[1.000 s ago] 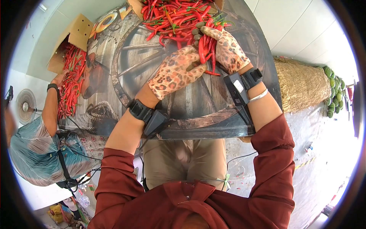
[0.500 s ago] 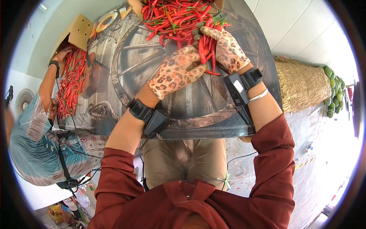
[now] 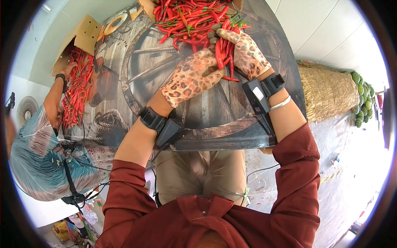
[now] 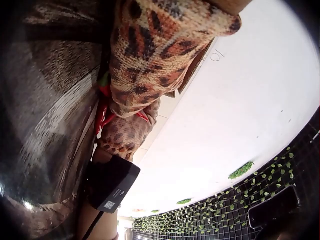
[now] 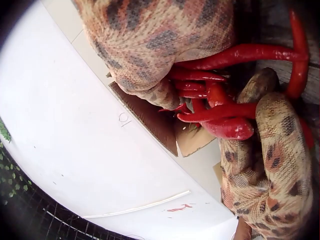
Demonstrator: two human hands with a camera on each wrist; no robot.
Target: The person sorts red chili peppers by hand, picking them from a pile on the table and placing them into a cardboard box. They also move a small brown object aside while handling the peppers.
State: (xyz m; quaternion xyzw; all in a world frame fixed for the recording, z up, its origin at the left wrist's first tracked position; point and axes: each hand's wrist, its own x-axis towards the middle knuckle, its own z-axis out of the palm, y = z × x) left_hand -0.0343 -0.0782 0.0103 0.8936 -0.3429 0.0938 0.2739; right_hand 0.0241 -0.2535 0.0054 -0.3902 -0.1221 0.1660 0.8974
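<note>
1. Your right hand (image 3: 250,56), gloved, grips a bunch (image 3: 223,51) of red chillies in the head view, thumb across it and fingertips wrapped round from the far side. You hold it over the table (image 3: 202,120), towards the right edge.
2. Your left hand (image 3: 190,76), gloved alike, meets the lower part of the bunch, with thumb and fingers apart and some finger ends hidden; whether it pinches a chilli cannot be told here.
3. Just beyond your hands, a chilli pile (image 3: 190,25) lies at the table's far edge, between cardboard flaps (image 3: 147,7). At the far left corner a box (image 3: 89,33) opens onto a second pile (image 3: 78,93), which runs down the left edge; another person's hand (image 3: 71,67) is at the box's mouth.
4. In the left wrist view, your left hand fills the top and your right hand shows below it, with bits of red chilli between them. Beyond is a white wall (image 4: 235,110).
5. In the right wrist view, chillies stick out from beneath your right hand. Your left hand's fingers bend in at the lower right, one chilli running behind a fingertip; pinch or mere touch, you cannot tell.
</note>
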